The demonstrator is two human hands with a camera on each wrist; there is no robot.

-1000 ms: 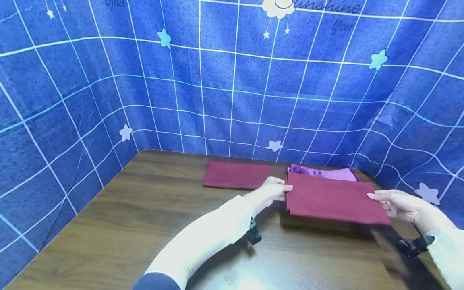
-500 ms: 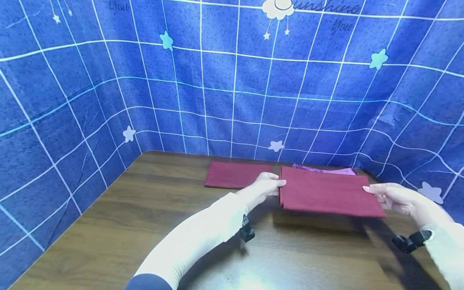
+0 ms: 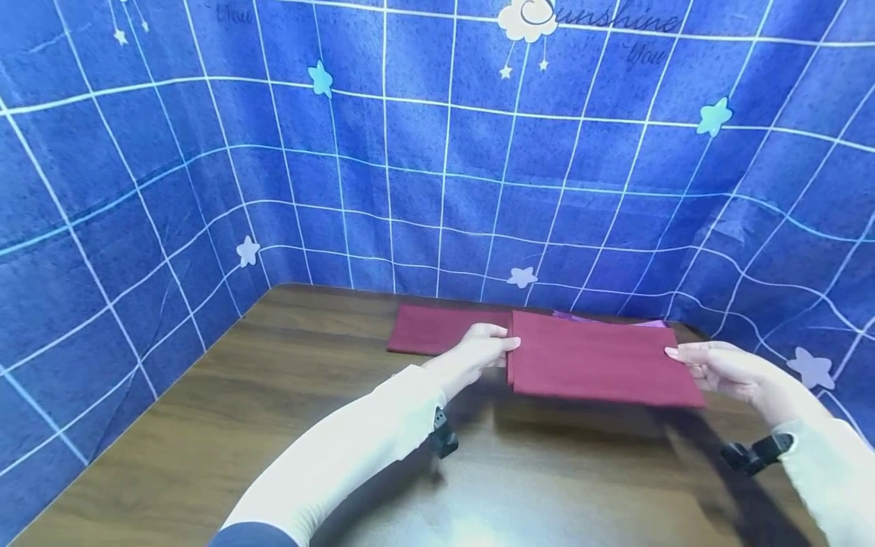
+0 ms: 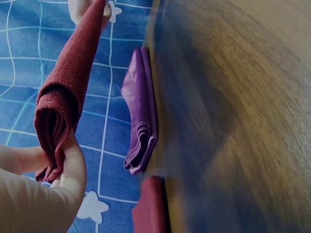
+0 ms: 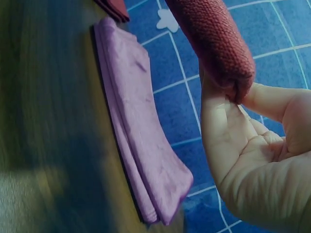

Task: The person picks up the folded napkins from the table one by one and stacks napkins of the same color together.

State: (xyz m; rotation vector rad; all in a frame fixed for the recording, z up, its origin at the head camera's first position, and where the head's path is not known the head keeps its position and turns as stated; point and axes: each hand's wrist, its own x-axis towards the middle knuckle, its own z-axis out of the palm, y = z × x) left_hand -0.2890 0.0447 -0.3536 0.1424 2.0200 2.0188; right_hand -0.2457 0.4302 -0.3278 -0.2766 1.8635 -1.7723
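A folded dark-red cloth (image 3: 601,361) is held up above the table between both hands. My left hand (image 3: 481,349) pinches its left end, thumb on the near face. At the opposite end, my right hand (image 3: 728,371) pinches the cloth between thumb and fingers. The left wrist view shows the layered folds of the held cloth (image 4: 60,107) rolled open at the end. Behind it, a folded purple cloth (image 5: 138,126) lies on the table, mostly hidden in the head view. Another folded dark-red cloth (image 3: 437,327) lies farther left, partly covered by my left hand.
The brown wooden table (image 3: 273,395) runs back to a blue curtain (image 3: 410,190) with white grid lines and stars, which also hangs at both sides. A dark wrist camera (image 3: 444,439) sits at my left cuff, another camera (image 3: 755,454) at the right.
Both hands have carried the dark-red cloth to the left and slightly up. It now covers more of the purple cloth and overlaps the right end of the other dark-red cloth.
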